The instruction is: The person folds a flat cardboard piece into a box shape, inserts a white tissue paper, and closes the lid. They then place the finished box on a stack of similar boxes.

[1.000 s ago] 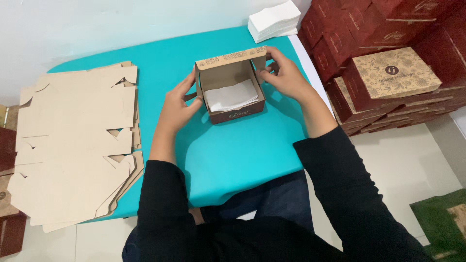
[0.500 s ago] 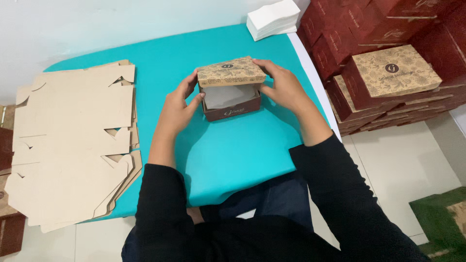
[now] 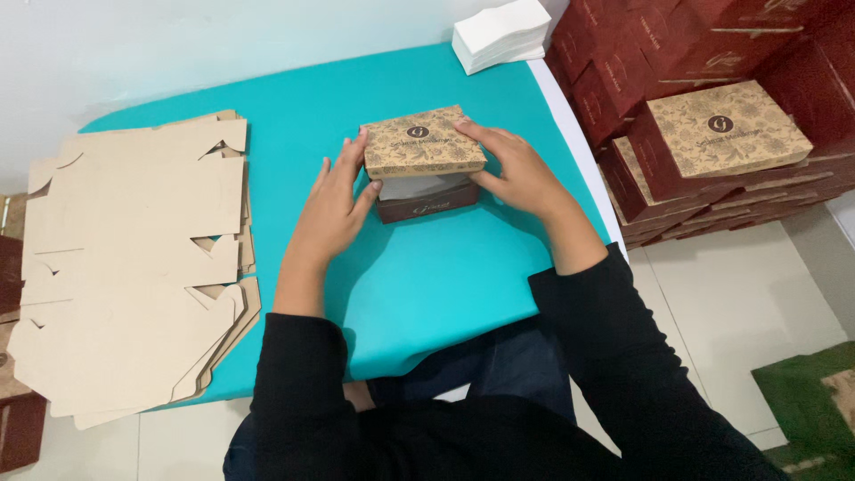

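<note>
A small cardboard box (image 3: 422, 183) sits in the middle of the teal table (image 3: 445, 276). Its walls are dark brown and its kraft lid with a floral print is folded nearly flat over the top, a gap still showing white paper inside at the front. My left hand (image 3: 331, 203) holds the box's left side, fingers against the lid's edge. On the right, my right hand (image 3: 517, 169) presses the lid's right edge and the side of the box.
A stack of flat, unfolded kraft box blanks (image 3: 134, 267) lies on the table's left part. A pile of white paper sheets (image 3: 500, 32) sits at the far edge. Finished dark red and kraft-lidded boxes (image 3: 712, 116) are stacked on the floor at right.
The lid stood upright at the back of the open box a second ago. It has been folded forward and down, and now lies almost shut over the box.
</note>
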